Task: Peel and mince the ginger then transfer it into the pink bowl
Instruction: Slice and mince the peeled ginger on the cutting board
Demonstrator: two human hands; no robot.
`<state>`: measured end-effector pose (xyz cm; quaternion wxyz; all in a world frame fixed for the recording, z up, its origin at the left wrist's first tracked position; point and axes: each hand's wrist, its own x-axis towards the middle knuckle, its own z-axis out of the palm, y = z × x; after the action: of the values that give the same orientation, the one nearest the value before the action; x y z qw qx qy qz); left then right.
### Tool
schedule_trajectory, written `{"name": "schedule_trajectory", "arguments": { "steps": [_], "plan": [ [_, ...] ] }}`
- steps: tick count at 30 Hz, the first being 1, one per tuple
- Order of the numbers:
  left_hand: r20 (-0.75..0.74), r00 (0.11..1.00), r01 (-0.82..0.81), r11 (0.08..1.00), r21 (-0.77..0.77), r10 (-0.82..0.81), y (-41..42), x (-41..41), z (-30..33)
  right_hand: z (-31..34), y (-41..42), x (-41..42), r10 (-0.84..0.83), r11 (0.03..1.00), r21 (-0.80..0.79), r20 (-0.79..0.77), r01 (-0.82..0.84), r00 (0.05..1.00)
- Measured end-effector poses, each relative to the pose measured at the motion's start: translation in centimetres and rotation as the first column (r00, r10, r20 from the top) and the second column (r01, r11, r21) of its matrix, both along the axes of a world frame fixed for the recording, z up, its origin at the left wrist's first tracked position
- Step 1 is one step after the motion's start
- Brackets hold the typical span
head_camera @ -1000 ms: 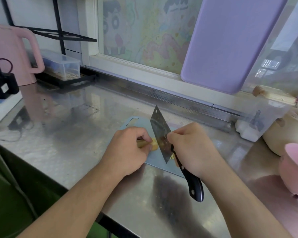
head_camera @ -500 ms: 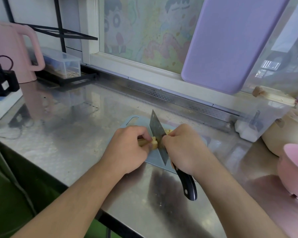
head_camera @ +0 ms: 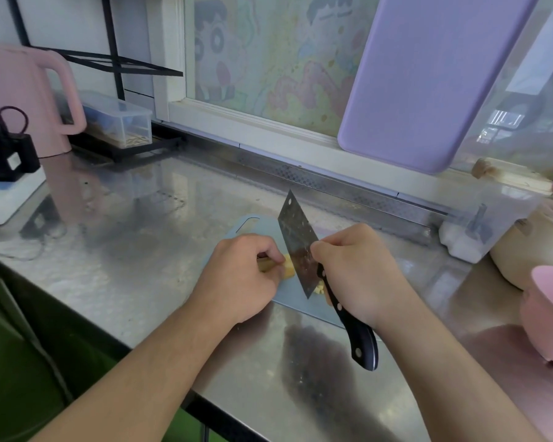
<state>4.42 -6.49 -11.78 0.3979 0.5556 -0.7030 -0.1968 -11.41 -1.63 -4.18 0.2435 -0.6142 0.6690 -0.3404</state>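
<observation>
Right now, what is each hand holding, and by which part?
The right hand grips the cleaver where the black handle meets the blade. The left hand pinches the ginger at its left end, on the cutting board.

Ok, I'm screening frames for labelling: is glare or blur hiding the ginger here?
Head view: the steel counter shows soft reflections but no harsh glare; the ginger is slightly soft and partly hidden by the left hand and cleaver; wide-angle bending shows at the edges.
</observation>
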Motion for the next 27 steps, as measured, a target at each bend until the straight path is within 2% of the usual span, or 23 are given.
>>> {"name": "schedule_trajectory", "arguments": {
  "steps": [10,15,18,27],
  "plan": [
    [-0.027,1.000,0.000,1.000,0.011,0.000,0.1,-0.1,0.0,-1.0,-0.4,0.2,-0.027,0.999,0.024,-0.034,0.028,0.999],
    [-0.011,1.000,-0.014,1.000,0.004,0.014,0.1,-0.1,0.1,-1.5,-0.2,0.3,-0.021,0.999,0.040,-0.185,0.029,0.983],
    [-0.027,1.000,-0.015,1.000,0.023,0.016,0.2,-0.1,0.2,-1.9,-0.2,0.3,-0.044,0.998,0.025,-0.213,0.050,0.976],
    [-0.059,0.998,0.006,1.000,0.022,-0.005,0.5,0.1,0.4,-1.0,-0.1,-0.2,-0.018,1.000,-0.013,-0.050,0.017,0.999]
  ]
}}
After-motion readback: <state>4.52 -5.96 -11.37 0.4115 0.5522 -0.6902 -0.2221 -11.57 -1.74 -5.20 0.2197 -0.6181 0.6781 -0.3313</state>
